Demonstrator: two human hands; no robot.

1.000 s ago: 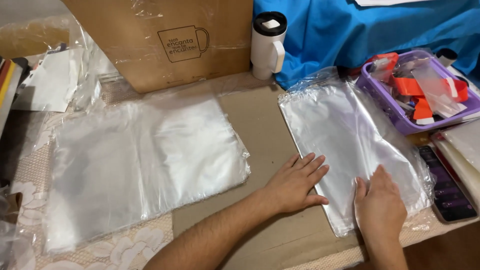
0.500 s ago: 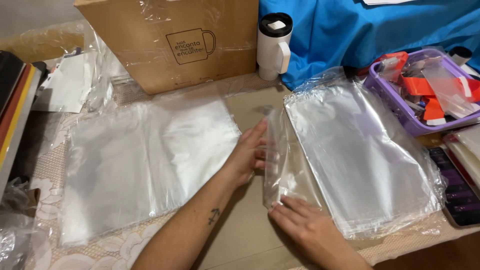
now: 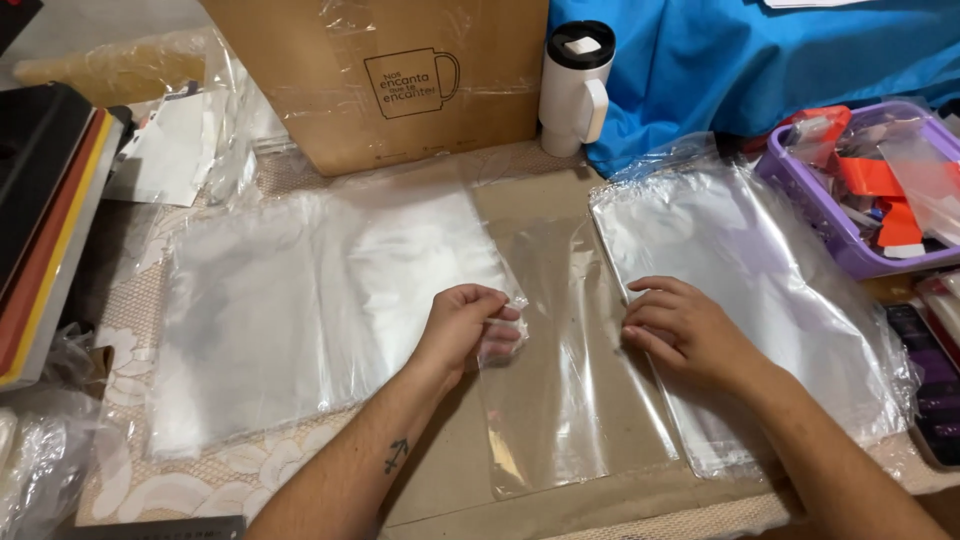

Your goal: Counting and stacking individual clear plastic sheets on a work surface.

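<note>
A single clear plastic bag [image 3: 560, 360] lies on the brown cardboard sheet [image 3: 530, 195] between two stacks of similar bags. My left hand [image 3: 462, 325] pinches the single bag's left edge between thumb and fingers. My right hand [image 3: 685, 330] rests with curled fingers on the left edge of the right stack of clear bags [image 3: 760, 290], touching the single bag's right edge. The left stack of clear bags [image 3: 310, 300] lies flat just left of my left hand.
A cardboard box [image 3: 400, 80] wrapped in film stands at the back, with a white lidded tumbler [image 3: 573, 90] beside it. Blue cloth [image 3: 760, 60] covers the back right. A purple basket [image 3: 800, 190] with orange items sits right; coloured sheets [image 3: 50, 220] are stacked left.
One bag has been lifted off the right stack and drawn left onto the cardboard. My left hand went from lying flat to pinching its edge; my right hand moved to the stack's left edge.
</note>
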